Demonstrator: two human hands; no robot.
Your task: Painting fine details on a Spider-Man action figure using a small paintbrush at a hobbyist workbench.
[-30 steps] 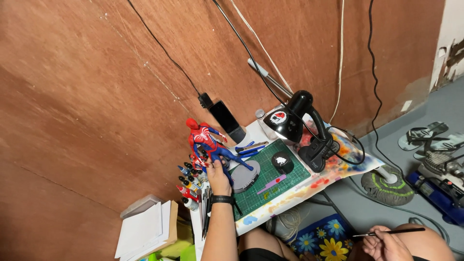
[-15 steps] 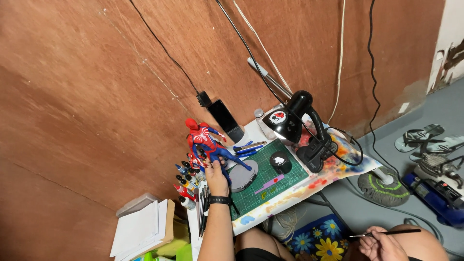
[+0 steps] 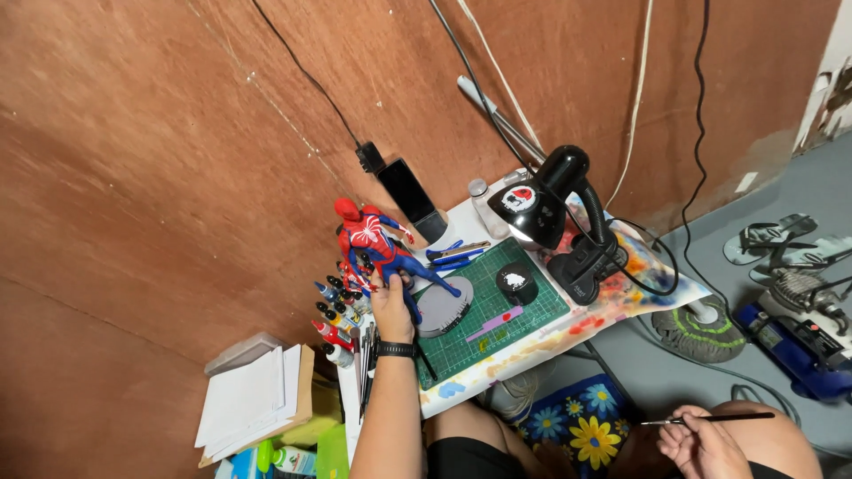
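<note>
Figure [image 3: 377, 244], glossy red and blue on a grey oval base, is gripped by the left hand [image 3: 391, 297] over the green mat [image 3: 524, 315], leaning up-left, while a thin brush [image 3: 710, 418] is pinched in the right hand [image 3: 697, 443].

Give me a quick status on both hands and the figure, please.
Left hand gripping red-and-blue figure on grey base. Right hand holding paintbrush, off the table. Paint bottles beside figure.

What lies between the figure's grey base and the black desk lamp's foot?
Head view: on the green cutting mat, a small round black jar lies between the grey base and the lamp foot.
</note>
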